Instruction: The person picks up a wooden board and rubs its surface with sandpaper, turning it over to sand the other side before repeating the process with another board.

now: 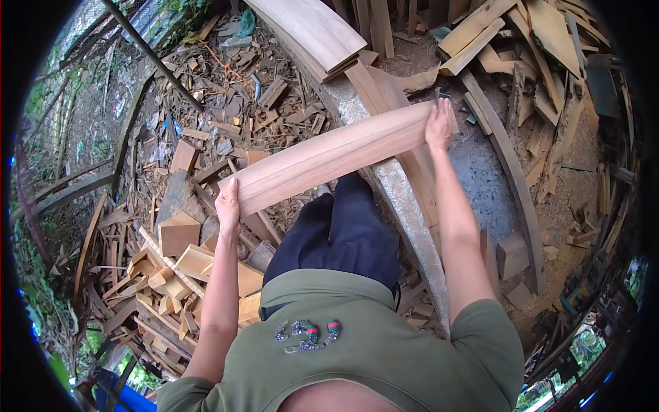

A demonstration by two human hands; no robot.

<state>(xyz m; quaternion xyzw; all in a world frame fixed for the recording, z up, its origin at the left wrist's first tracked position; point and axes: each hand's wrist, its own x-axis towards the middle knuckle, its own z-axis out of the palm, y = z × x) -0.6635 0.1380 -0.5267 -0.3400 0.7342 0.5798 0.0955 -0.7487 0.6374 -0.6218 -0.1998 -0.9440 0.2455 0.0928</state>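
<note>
A long, pale brown wooden board (329, 156) lies across in front of my body, its left end lower in view than its right. My left hand (228, 204) is closed on the board's left end, with the thumb on the upper face. At the far end my right hand (440, 127) grips the board, its fingers stretched over the face and edge. Just beyond those fingertips shows a small dark metal piece (440, 94). Under the board's right half run a brown timber beam (416, 172) and a low concrete ledge (395, 185).
Another wide board (312, 31) rests on the ledge ahead. Offcuts (182, 237) are heaped at lower left, and wood scraps (274, 93) litter the ground. Stacked planks (473, 38) stand at upper right. A curved timber (508, 158) borders a grey concrete patch (484, 182).
</note>
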